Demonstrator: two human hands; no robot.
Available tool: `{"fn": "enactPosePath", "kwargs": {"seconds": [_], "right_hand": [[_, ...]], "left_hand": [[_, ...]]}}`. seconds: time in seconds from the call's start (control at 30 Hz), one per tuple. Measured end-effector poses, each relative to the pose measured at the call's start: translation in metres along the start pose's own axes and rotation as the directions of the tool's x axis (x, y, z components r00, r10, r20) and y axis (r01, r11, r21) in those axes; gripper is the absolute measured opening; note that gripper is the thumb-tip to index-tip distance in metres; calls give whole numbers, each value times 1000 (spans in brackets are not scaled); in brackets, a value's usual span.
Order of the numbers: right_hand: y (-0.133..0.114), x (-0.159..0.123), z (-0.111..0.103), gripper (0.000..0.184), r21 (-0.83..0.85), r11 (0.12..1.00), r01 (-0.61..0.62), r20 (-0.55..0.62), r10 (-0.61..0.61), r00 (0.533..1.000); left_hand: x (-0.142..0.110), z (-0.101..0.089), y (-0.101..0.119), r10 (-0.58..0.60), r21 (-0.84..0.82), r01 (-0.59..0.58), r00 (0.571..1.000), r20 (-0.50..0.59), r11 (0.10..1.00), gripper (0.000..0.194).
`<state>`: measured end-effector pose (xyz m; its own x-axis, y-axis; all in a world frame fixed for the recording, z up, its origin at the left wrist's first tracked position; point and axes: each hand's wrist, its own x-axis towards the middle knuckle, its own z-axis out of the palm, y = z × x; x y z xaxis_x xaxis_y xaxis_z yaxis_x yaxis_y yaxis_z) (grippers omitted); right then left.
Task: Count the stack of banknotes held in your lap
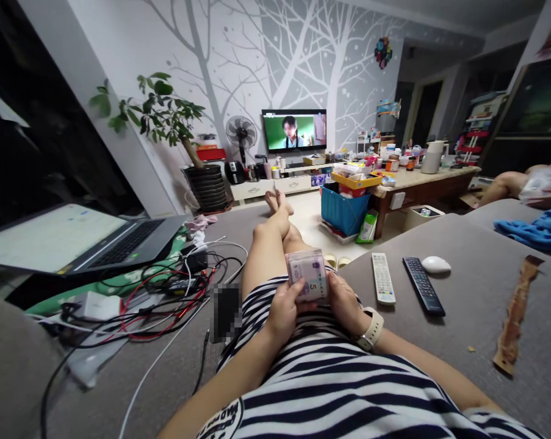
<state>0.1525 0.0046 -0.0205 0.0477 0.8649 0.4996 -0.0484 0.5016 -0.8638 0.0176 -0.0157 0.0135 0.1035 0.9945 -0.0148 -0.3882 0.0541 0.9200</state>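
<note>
While the legs (268, 247) stretch forward over the grey couch (467, 274), a stack of banknotes (308, 279) marked with a 5 is held above the lap, against the striped clothing (330, 378). The left hand (284, 311) pinches the stack at its lower left, thumb on the front face and fingers curled beneath. The right hand (345, 303) touches the right edge; its fingers are partly hidden, so whether they close on the notes cannot be told. A watch with a pale strap (372, 330) circles the right wrist. To the right on the couch lie a white remote (383, 279), a black remote (423, 286), a white mouse (435, 264) just beside it and, farther off, a ragged brown strip (517, 317). To the left, tangled cables (183, 289) spread near an open laptop (124, 244). Beyond, a blue bin (343, 210) stands by a cluttered bench (453, 177), and a lit television (295, 131) is near the patterned wall (238, 67). At far right, another person's bent leg (501, 188) shows near a translucent bag (544, 183).
</note>
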Motion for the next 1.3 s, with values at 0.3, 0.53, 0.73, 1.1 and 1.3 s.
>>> {"fn": "enactPosePath", "kwargs": {"seconds": [0.3, 0.53, 0.73, 1.1, 1.3], "right_hand": [[-13, -5, 9, 47, 49, 998, -37, 42, 35, 999], [-17, -6, 8, 47, 45, 999, -20, 57, 17, 998], [-22, -4, 8, 43, 69, 998, -10, 106, 3, 994], [-11, -5, 3, 27, 25, 999, 43, -143, -39, 989], [-14, -2, 4, 28, -43, 999, 11, -82, -14, 997]], "left_hand": [[-2, 0, -3, 19, 53, -19, 1000, 7, 998, 43], [-1, -3, -5, 36, 65, -36, 999, 1, 997, 47], [-1, -3, -6, 26, 70, -27, 1000, 8, 997, 46], [-5, 1, 3, 31, -11, -33, 988, -150, 999, 36], [-6, 2, -1, 39, 23, -38, 998, -43, 999, 35]]}}
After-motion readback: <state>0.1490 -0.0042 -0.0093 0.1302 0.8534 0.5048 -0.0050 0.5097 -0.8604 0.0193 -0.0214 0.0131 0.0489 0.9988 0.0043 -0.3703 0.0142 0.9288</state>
